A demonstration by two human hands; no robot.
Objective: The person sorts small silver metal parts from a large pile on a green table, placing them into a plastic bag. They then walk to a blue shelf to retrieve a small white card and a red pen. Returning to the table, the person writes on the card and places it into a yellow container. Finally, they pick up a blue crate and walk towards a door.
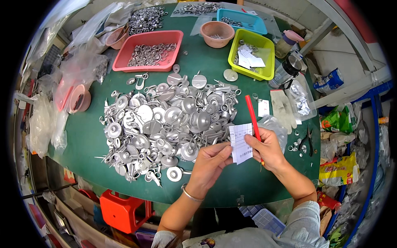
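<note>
Just right of the metal heap, my left hand (210,164) pinches the left edge of some white printed paper slips (241,144). Thumb on top, my right hand (269,149) grips the right side of the same slips. A red pen (251,111) is also held in that hand, tilted with its upper end pointing away from me. In front of my hands lies a big pile of silvery metal parts (165,118), round discs and ringed pieces mixed together. Another white slip (263,108) rests on the table beyond my right hand.
The green table (87,144) carries a pink basin (180,46) and a yellow-green basin (269,62), both with small metal parts. At right are a clear bottle (283,72), a glove (282,108) and pliers (309,140). A red stool (120,211) stands below left.
</note>
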